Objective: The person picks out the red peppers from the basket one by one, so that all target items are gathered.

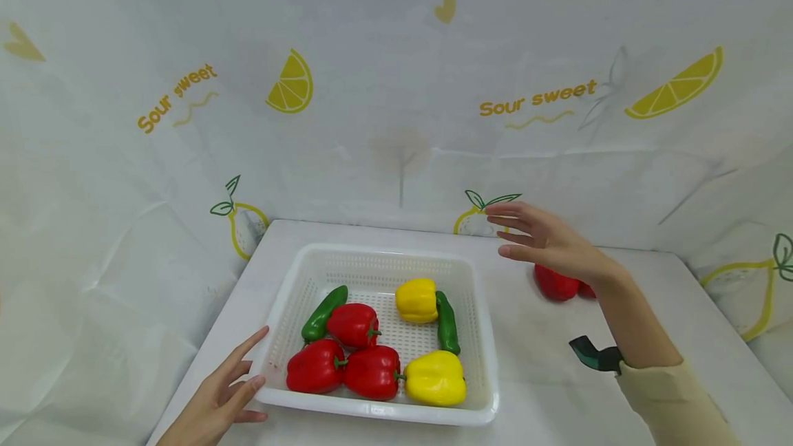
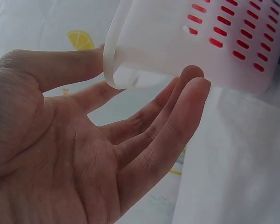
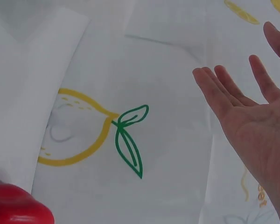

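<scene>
A white perforated plastic basket (image 1: 384, 413) holds several red bell peppers (image 1: 372, 372), two yellow bell peppers (image 1: 435, 378) and two long green peppers (image 1: 325, 314). At the basket's near left corner is my left hand (image 1: 219, 391), fingers spread along the rim. In the left wrist view the thumb lies at the basket rim (image 2: 110, 56), the other fingers below it under the wall. My right hand (image 1: 545, 238) hovers in the air at the right, fingers extended and nothing in the palm. Behind that wrist, red bell peppers (image 1: 555, 283) lie on the table, partly hidden by the arm.
The white table (image 1: 526, 391) extends to the right of the basket. A white cloth backdrop with lemon prints (image 1: 396, 88) rises behind and on both sides. A dark strap end (image 1: 595, 355) sticks out at the right sleeve.
</scene>
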A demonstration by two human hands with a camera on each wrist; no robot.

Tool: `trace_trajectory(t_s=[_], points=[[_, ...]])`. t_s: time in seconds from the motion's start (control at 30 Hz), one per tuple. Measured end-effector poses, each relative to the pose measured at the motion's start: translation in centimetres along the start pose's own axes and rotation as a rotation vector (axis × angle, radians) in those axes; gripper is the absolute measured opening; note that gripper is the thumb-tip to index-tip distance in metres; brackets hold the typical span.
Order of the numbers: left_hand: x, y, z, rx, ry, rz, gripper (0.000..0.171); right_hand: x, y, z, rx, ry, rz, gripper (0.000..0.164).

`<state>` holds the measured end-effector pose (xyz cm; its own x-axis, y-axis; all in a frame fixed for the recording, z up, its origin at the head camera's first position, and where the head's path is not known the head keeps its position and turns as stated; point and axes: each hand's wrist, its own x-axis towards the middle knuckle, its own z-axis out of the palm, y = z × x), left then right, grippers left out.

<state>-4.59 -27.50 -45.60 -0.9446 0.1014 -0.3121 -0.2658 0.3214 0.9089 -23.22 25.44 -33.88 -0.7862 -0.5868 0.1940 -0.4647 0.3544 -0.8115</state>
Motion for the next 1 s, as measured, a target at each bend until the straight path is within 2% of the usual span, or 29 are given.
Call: trace_trajectory(t_s=[0.23,0.63,1.0], points=[[0.0,-0.2,0.0,-0.003,-0.01,0.011,0.078,2.8,-1.0,2.3,-0.041,-0.093,-0.03,0.064],[0.0,0.0,0.1,-0.012,-0.006,0.003,0.076,6.9,-3.3,5.6,0.008,-0.245,-0.097,0.055],[-0.1,0.0,0.1,-0.01,-0.002,0.009,0.076,10.8,-4.5,9.9,0.06,-0.462,-0.103,0.044]])
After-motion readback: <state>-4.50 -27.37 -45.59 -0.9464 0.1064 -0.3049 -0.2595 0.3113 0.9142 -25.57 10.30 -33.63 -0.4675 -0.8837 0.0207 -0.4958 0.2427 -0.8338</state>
